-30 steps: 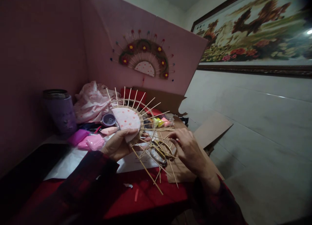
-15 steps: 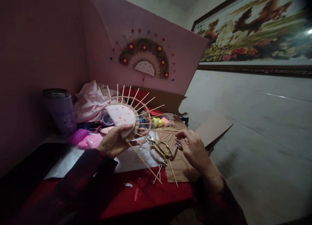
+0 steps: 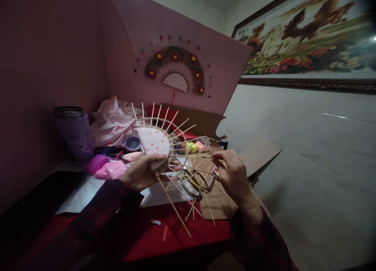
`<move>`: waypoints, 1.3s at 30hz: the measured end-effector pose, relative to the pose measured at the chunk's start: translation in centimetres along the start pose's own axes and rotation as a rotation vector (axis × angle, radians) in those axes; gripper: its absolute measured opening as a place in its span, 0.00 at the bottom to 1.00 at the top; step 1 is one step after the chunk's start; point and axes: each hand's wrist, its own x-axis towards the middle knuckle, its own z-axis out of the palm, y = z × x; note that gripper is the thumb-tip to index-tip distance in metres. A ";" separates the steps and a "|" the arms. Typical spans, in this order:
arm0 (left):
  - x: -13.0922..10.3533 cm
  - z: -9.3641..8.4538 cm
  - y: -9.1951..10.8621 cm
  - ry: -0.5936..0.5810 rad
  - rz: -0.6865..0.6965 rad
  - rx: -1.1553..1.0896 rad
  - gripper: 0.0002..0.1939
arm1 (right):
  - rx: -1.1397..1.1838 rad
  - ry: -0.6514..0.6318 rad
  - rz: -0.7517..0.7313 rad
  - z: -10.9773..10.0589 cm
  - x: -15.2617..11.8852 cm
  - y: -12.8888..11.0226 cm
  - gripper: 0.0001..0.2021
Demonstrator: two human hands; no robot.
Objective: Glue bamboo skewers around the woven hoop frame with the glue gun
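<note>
My left hand (image 3: 141, 173) grips the lower edge of a half-round fan frame (image 3: 155, 142). Its white centre has pinkish dots, and a woven rim runs round the curve. Thin sticks fan out from that rim, with a loop of cord strung across them. To the right, my right hand (image 3: 233, 176) is closed in a pinch at about the height of the fan's lower sticks; whatever its fingertips hold is too thin to make out. Below and between the hands lie scissors (image 3: 192, 185) with loose sticks (image 3: 202, 156) around them, partly behind the fan.
A finished-looking fan (image 3: 175, 82) hangs on the pink board behind. At left stand a purple tumbler (image 3: 75, 136) and crumpled pink cloth (image 3: 110, 120), with pink packets (image 3: 110, 170) in front. Cardboard (image 3: 219, 206) and white paper (image 3: 155, 196) lie on the red tablecloth (image 3: 147, 239).
The fan in my left hand has shifted slightly right and turned a little. My right hand stays near the same place, still pinched.
</note>
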 end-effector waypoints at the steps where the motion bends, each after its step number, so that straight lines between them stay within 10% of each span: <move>1: 0.0 0.0 -0.1 -0.012 -0.016 -0.001 0.08 | -0.011 0.010 -0.013 0.1 0.1 -0.3 0.07; 19: -0.1 0.1 0.0 -0.043 -0.051 -0.018 0.08 | -0.092 -0.028 -0.094 0.8 1.4 -1.4 0.09; 27: 0.2 -0.2 0.2 0.071 -0.050 -0.017 0.09 | -0.186 -0.298 -0.181 -0.3 0.9 -1.8 0.05; 39: 0.2 -0.1 -0.3 0.017 -0.122 -0.045 0.12 | -0.090 -0.154 -0.231 1.6 1.4 -2.7 0.06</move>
